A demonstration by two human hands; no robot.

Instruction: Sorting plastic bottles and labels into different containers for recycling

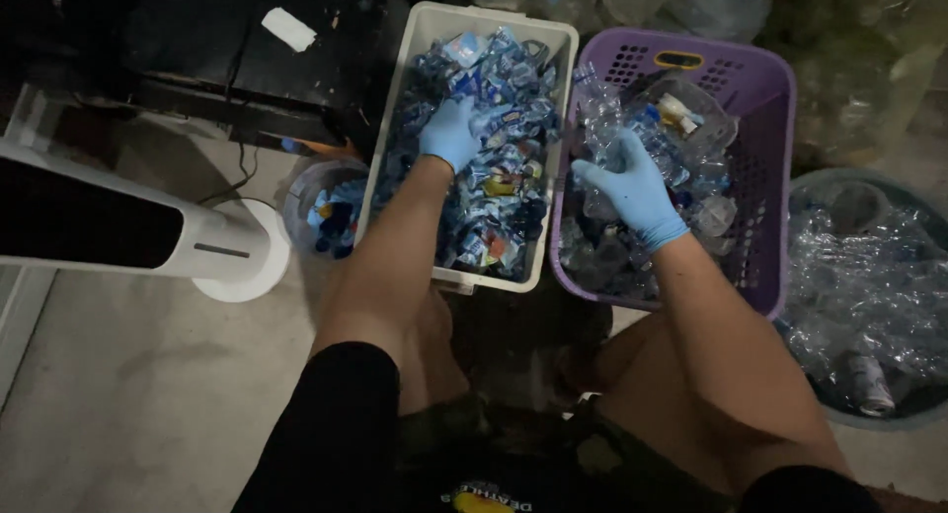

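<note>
Blue-gloved, our left hand [449,133] rests spread open on torn bottle labels [494,192] in the white bin [420,39]; our right hand [632,187] grips a clear plastic bottle [599,128] over the purple basket [765,83].

I saw both of my hands in pale blue gloves, the left hand [449,133] and the right hand [632,189]. The white bin [553,157] held crumpled labels [494,192] in blue and white, with flecks of yellow and red. The basket [760,177] was lilac with a lattice of small holes, and its bottles [681,128] were clear. The round tub [839,182] looked grey-green. The fan base [242,266] was white, the floor [128,375] dull grey, my sleeves black.
</note>
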